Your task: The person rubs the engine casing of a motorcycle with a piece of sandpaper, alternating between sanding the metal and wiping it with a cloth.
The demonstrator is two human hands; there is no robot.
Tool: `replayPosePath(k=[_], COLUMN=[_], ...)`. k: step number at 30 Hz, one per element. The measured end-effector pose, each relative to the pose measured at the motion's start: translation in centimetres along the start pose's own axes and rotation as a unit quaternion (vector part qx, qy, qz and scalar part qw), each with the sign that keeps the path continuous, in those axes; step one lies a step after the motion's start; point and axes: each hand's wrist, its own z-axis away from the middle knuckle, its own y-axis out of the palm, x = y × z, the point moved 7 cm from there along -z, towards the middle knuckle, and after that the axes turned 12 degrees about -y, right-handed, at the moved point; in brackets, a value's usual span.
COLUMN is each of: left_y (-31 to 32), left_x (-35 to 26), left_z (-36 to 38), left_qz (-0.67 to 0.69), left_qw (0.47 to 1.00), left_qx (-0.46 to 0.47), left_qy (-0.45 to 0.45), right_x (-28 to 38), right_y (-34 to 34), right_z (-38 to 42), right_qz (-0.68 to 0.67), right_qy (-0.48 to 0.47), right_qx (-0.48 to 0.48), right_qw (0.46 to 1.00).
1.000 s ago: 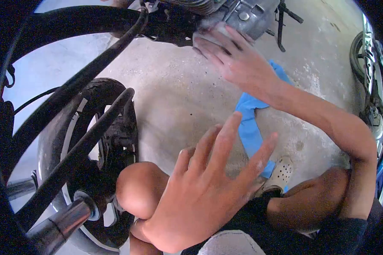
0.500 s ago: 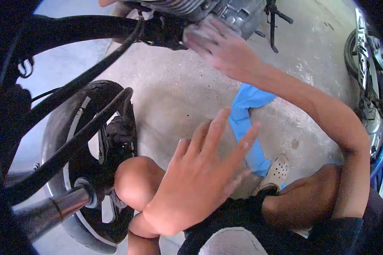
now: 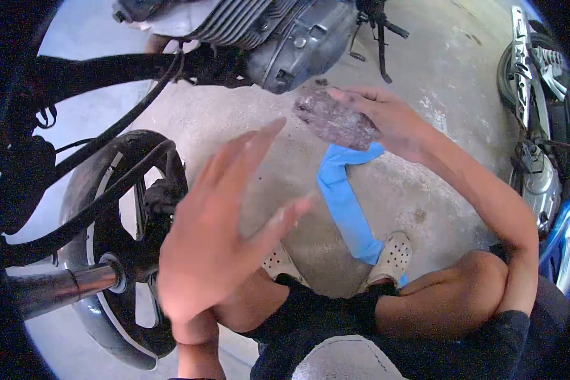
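My right hand (image 3: 386, 114) grips a grimy greyish-purple rag (image 3: 335, 117), a flat piece that hangs out to the left of the fingers. The hand is just below the motorcycle's engine (image 3: 310, 47), with the rag apart from the metal. My left hand (image 3: 215, 221) is held in the air, slightly blurred, thumb spread from the fingers, with nothing in it. It hovers to the right of the front wheel (image 3: 82, 190) and above my knee.
A long blue cloth (image 3: 345, 202) lies on the concrete floor (image 3: 437, 152) by my shoe (image 3: 396, 253). The black frame tube (image 3: 107, 73) and a fork leg (image 3: 69, 288) stand at the left. Another motorcycle (image 3: 538, 171) is along the right edge.
My right hand has come down off the engine, bringing the rag into plain view. My left hand has moved left and upward. The view has shifted, showing more of the engine.
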Motion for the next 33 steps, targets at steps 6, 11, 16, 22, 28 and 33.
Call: replayPosePath(k=[6, 11, 16, 22, 28, 33], left_y=[-3.5, 3.7, 10.6, 9.5, 12.2, 11.7], left_x=[-1.1, 7.6, 7.5, 13.9, 16.2, 11.8], left_z=[-0.4, -8.8, -10.0, -6.7, -10.7, -12.1], left_qz=[0.110, 0.321, 0.320, 0.364, 0.607, 0.715], left_qw=[0.994, 0.920, 0.896, 0.883, 0.730, 0.665], left_qx=[-0.004, 0.217, 0.309, -0.297, -0.287, -0.200], left_qy=[-0.027, -0.067, 0.005, 0.009, -0.129, -0.075], right_x=[2.7, 2.9, 0.2, -1.7, -2.8, -2.7], right_y=[1.2, 2.1, 1.7, -3.6, -5.8, -5.8], right_z=[1.0, 1.4, 1.5, 2.2, 3.9, 5.0], right_qz=[-0.132, -0.108, 0.166, 0.168, 0.200, 0.212], right_qy=[0.008, 0.006, 0.044, 0.029, 0.086, 0.106], right_qx=[0.006, 0.027, 0.023, -0.035, -0.076, -0.082], right_qw=[0.991, 0.994, 0.985, 0.985, 0.973, 0.968])
